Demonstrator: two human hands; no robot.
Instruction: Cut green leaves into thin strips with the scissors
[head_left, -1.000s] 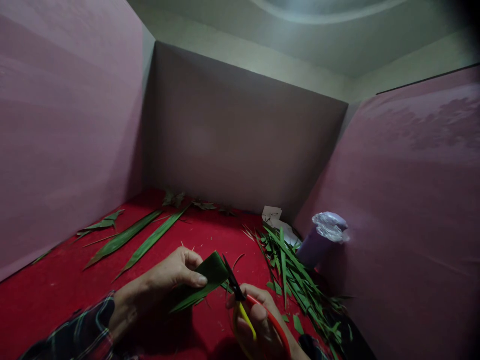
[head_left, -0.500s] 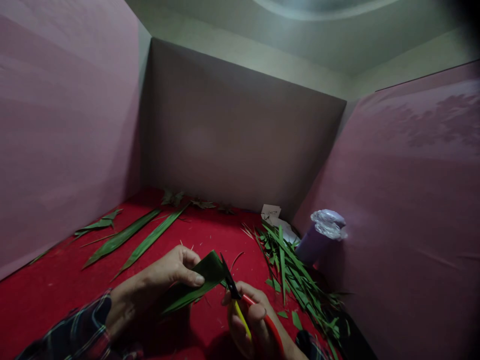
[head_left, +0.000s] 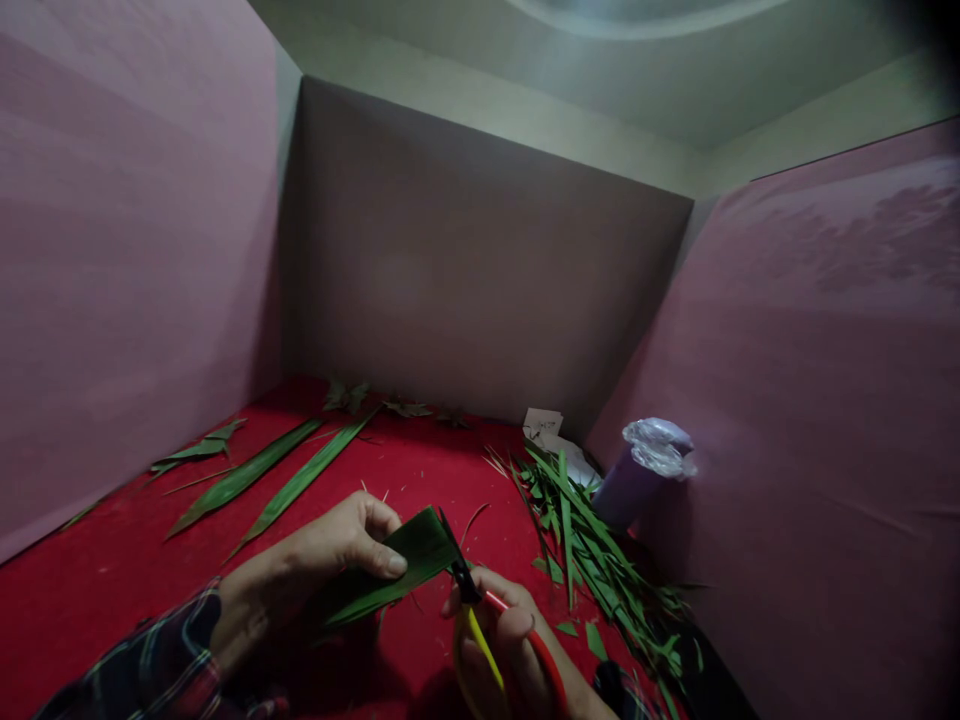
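Between thumb and fingers, my left hand [head_left: 349, 540] pinches a broad green leaf [head_left: 424, 548], which looks layered or folded and points to the upper right. My right hand [head_left: 517, 640] is wrapped round a pair of scissors [head_left: 466, 585] with black blades and red and yellow handles. The blades stand upright against the leaf's right end. Part of the yellow handle loop lies behind my fingers. The lower part of the leaf is in shadow under my left hand.
Two long leaves [head_left: 300, 490] lie on the red cloth [head_left: 112, 620] at left, beside a folded leaf piece [head_left: 202, 448]. Star-shaped leaf pieces [head_left: 346, 396] rest at the back. At right are a heap of cut leaves [head_left: 600, 560], a purple roll [head_left: 634, 490] and a white card [head_left: 541, 422]. Pink panels enclose the sides.
The scissor blades have drawn closer together at the leaf's right end. Both hands stay nearly in place, with the leaf's tip slightly shifted to the right.
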